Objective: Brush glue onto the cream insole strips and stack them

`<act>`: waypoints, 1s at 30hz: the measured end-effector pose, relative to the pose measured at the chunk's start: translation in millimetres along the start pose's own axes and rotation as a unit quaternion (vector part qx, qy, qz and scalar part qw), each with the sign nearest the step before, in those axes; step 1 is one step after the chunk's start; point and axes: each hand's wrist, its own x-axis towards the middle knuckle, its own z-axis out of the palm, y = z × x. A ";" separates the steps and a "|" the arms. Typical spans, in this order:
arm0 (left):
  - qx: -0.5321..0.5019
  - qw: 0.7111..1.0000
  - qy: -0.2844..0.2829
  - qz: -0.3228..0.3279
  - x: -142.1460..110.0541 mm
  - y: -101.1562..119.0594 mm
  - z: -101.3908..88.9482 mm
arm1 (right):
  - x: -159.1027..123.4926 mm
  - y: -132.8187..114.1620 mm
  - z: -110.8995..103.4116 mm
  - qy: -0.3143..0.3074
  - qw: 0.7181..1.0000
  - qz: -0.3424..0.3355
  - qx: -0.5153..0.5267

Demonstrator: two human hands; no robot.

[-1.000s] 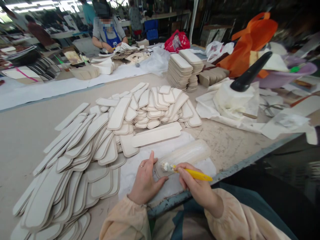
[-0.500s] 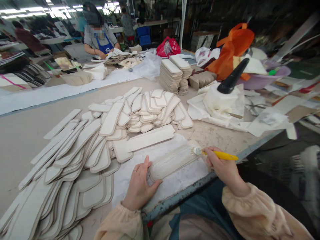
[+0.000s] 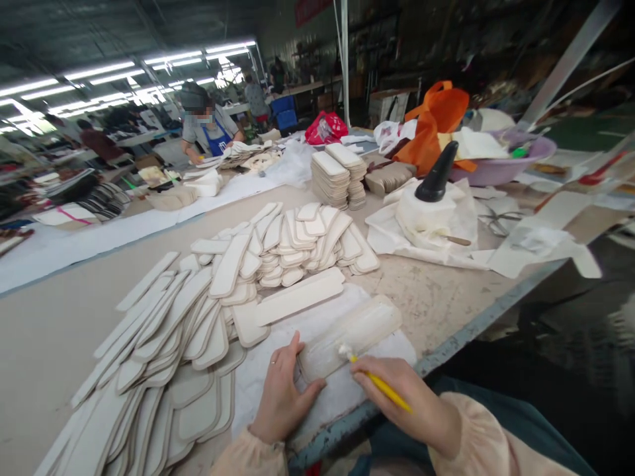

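Observation:
My left hand rests with thumb and fingers spread at the near-left end of a long pale panel with rounded corners. The panel lies flat on a white sheet and its surface looks wet and glossy. In my right hand is a yellow-handled brush, its tip loaded with white paste and touching the panel near the middle of its lower edge. Just beyond lies another long off-white piece, beside a large spread pile of similar pieces.
A white tub with a black cone-shaped thing on it stands on paper at the right. Behind are stacked pieces, an orange bag and a purple basin. A co-worker sits at the far table.
My right hand has moved the brush left along the panel, from its far right end to near the middle. My left hand stays at the panel's end. The camera view has tilted up.

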 end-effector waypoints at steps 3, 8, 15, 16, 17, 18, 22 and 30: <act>-0.005 1.000 -0.013 0.003 2.8 -1.0 -11.6 | -1.7 3.9 -11.8 0.115 0.979 0.075 0.148; 0.105 0.991 0.047 0.066 37.4 -14.7 -45.2 | -4.2 29.5 -39.7 0.309 0.908 0.147 0.243; 0.170 0.975 -0.031 0.139 109.6 -27.3 -58.2 | -9.5 42.1 -76.8 0.408 0.853 0.147 0.291; 0.172 0.973 -0.047 0.145 114.8 -27.7 -57.2 | -10.7 43.7 -82.0 0.422 0.847 0.144 0.289; 0.174 0.971 -0.060 0.149 118.7 -28.0 -56.5 | -12.0 45.4 -86.9 0.435 0.842 0.142 0.288; 0.177 0.970 -0.069 0.152 121.6 -28.2 -56.1 | -13.2 47.1 -91.0 0.447 0.836 0.138 0.286; 0.184 0.966 -0.091 0.160 127.9 -29.3 -57.1 | -16.6 51.9 -99.0 0.465 0.827 0.137 0.286; 0.182 0.972 -0.059 0.138 133.0 -22.3 -80.0 | -17.5 49.0 -89.8 0.442 0.854 0.135 0.238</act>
